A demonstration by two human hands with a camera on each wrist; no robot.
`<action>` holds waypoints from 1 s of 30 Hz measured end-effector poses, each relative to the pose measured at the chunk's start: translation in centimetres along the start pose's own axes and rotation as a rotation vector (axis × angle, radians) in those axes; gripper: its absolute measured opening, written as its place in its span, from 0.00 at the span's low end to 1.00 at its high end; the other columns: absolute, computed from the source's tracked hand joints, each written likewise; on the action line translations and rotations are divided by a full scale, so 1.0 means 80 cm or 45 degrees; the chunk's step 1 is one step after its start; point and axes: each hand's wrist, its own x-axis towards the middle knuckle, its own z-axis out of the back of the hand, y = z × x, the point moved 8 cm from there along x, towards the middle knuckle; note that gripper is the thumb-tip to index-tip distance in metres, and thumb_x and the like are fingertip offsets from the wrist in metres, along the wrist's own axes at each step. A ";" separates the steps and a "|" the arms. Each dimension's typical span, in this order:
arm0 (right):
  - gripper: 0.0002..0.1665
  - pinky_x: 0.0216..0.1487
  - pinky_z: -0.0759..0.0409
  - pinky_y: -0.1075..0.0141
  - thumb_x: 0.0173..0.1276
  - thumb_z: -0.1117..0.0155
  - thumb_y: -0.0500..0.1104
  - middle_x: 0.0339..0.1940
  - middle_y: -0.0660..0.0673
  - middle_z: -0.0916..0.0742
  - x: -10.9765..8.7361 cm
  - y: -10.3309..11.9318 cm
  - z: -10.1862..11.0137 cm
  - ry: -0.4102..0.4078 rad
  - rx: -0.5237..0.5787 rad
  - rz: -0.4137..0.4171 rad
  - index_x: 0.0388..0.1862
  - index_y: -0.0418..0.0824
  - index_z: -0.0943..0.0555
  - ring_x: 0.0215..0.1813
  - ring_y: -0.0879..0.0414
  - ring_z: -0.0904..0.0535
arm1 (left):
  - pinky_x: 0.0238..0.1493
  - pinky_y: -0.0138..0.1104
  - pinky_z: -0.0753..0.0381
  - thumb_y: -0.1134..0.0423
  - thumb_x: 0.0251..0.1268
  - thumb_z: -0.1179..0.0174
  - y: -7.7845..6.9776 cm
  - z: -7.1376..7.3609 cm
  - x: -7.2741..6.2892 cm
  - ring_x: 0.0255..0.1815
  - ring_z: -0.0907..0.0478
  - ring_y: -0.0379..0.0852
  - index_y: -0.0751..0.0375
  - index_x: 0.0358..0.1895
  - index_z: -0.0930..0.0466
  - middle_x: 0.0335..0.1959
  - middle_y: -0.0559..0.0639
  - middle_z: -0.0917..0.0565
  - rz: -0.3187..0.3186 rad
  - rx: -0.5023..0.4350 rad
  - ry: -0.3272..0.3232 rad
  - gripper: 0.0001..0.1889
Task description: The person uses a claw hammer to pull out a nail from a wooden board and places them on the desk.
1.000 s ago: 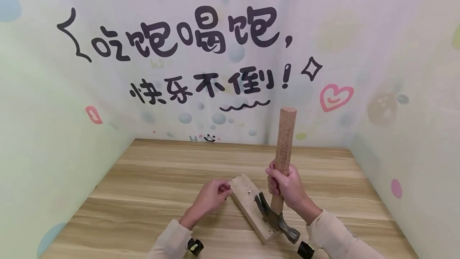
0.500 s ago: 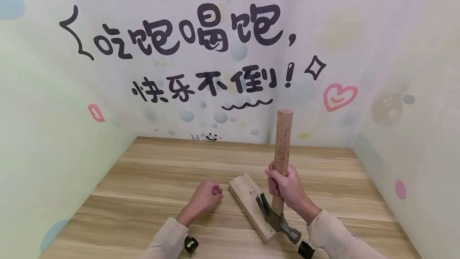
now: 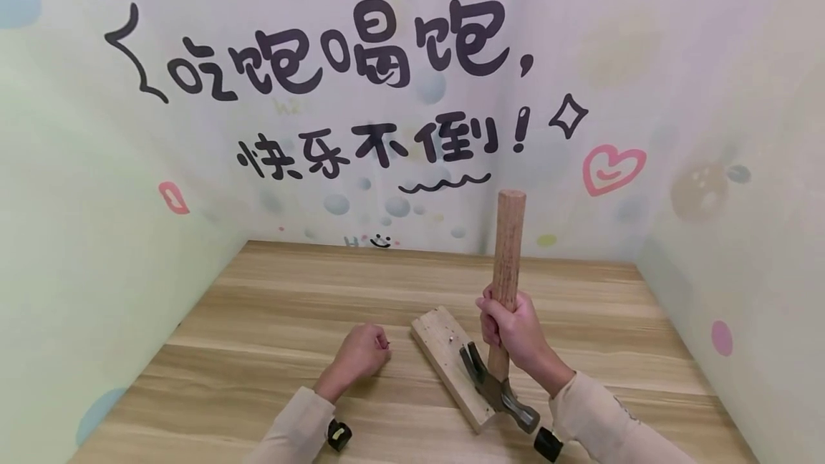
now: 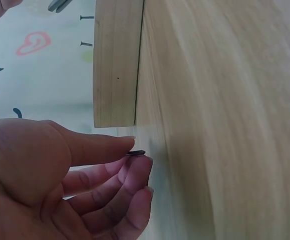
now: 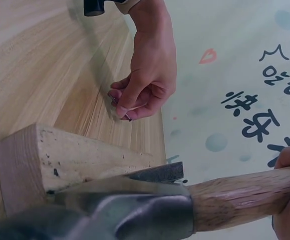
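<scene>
A claw hammer (image 3: 509, 242) stands handle-up in my right hand (image 3: 518, 331), which grips the wooden handle above the metal head. Its claw overlaps the wooden block (image 3: 445, 356); whether they touch, I cannot tell. Left of the block, my left hand (image 3: 361, 353) is near the tabletop, apart from the wood. Between its thumb and forefinger it pinches a small nail (image 4: 138, 152), mostly hidden in the left wrist view; a dark tip also shows in the right wrist view. Two nails (image 4: 87, 18) stick out of the block's face, as the left wrist view shows.
The block lies slantwise on a wood-grain table (image 3: 258, 306). Pale printed curtains (image 3: 399, 113) with black lettering enclose the back and sides. A black wrist device (image 3: 338, 435) sits by the left sleeve, another (image 3: 548, 445) by the right. Dark marks and small holes dot the block.
My left hand has drawn away from the block to the left, with the nail still pinched. The right hand and hammer have stayed nearly in place.
</scene>
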 end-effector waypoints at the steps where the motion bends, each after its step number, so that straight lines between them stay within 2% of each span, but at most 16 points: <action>1: 0.11 0.13 0.37 0.67 0.73 0.48 0.33 0.11 0.52 0.31 0.000 0.000 0.001 -0.006 -0.006 -0.002 0.29 0.36 0.36 0.13 0.62 0.36 | 0.28 0.34 0.26 0.72 0.54 0.31 0.001 0.000 0.000 0.25 0.27 0.41 0.61 0.24 0.21 0.24 0.48 0.20 0.009 0.014 0.001 0.08; 10: 0.11 0.14 0.35 0.69 0.74 0.48 0.34 0.13 0.51 0.31 0.002 -0.003 0.010 -0.041 0.008 -0.020 0.30 0.37 0.36 0.13 0.62 0.36 | 0.27 0.34 0.26 0.72 0.54 0.31 0.008 -0.002 0.001 0.24 0.27 0.42 0.61 0.23 0.23 0.22 0.48 0.22 0.043 0.059 -0.004 0.09; 19: 0.10 0.14 0.37 0.69 0.73 0.49 0.33 0.11 0.52 0.30 0.005 -0.003 0.004 -0.010 -0.001 -0.011 0.30 0.38 0.35 0.13 0.63 0.36 | 0.23 0.31 0.31 0.74 0.54 0.33 0.010 0.001 -0.001 0.21 0.29 0.42 0.61 0.22 0.27 0.20 0.47 0.25 0.071 0.034 -0.030 0.12; 30: 0.11 0.14 0.37 0.69 0.73 0.49 0.32 0.11 0.51 0.31 0.001 -0.004 0.000 0.000 -0.021 0.003 0.30 0.31 0.36 0.12 0.62 0.36 | 0.24 0.32 0.31 0.73 0.56 0.34 0.013 -0.003 -0.002 0.22 0.29 0.42 0.61 0.23 0.27 0.20 0.48 0.25 0.093 0.037 0.010 0.11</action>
